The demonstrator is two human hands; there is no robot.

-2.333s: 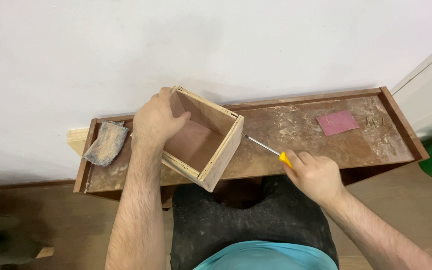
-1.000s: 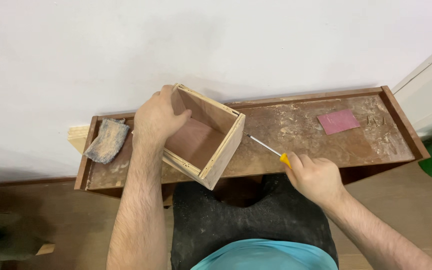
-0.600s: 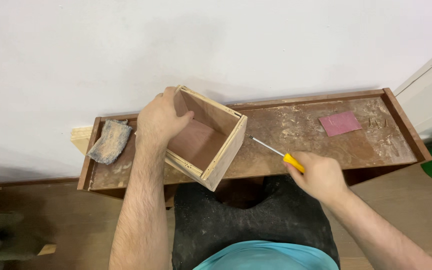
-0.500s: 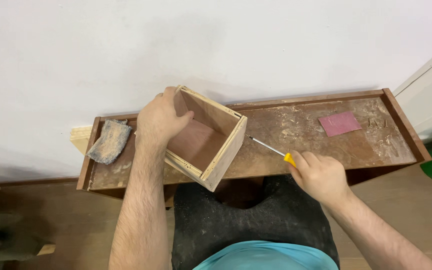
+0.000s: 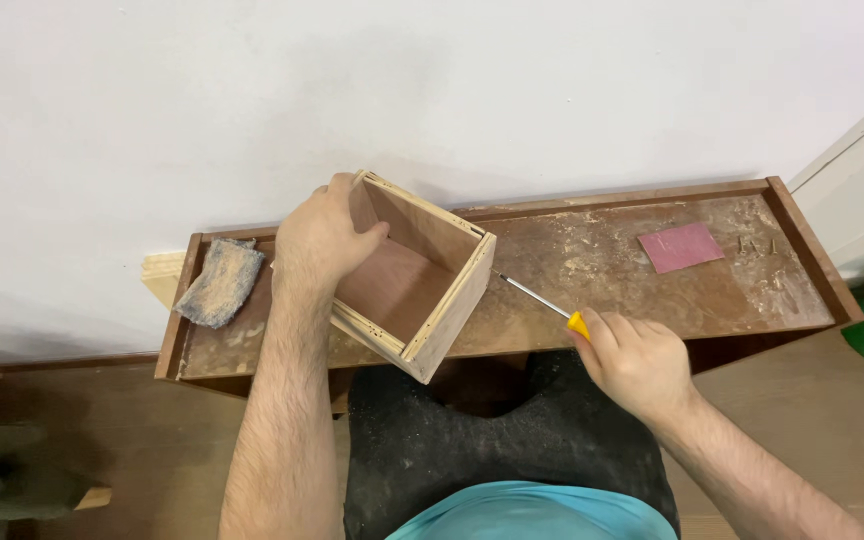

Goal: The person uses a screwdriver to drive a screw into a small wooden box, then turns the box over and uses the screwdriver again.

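Scuffed brown tray (image 5: pixel 592 290) against white wall (image 5: pixel 252 90); left hand (image 5: pixel 320 240) grips box (image 5: pixel 414 275); right hand (image 5: pixel 637 362) clasps screwdriver (image 5: pixel 542 302).

The left hand (image 5: pixel 320 238) reaches far out with its bare forearm running straight up from the near edge, palm down, fingers (image 5: pixel 367 235) curled over and thumb spread to the near side in a clamping grasp. The right hand (image 5: pixel 637 362) sits nearer and well to the right, fist closed, knuckles up, forearm angling in from the near right corner, wrist straight.
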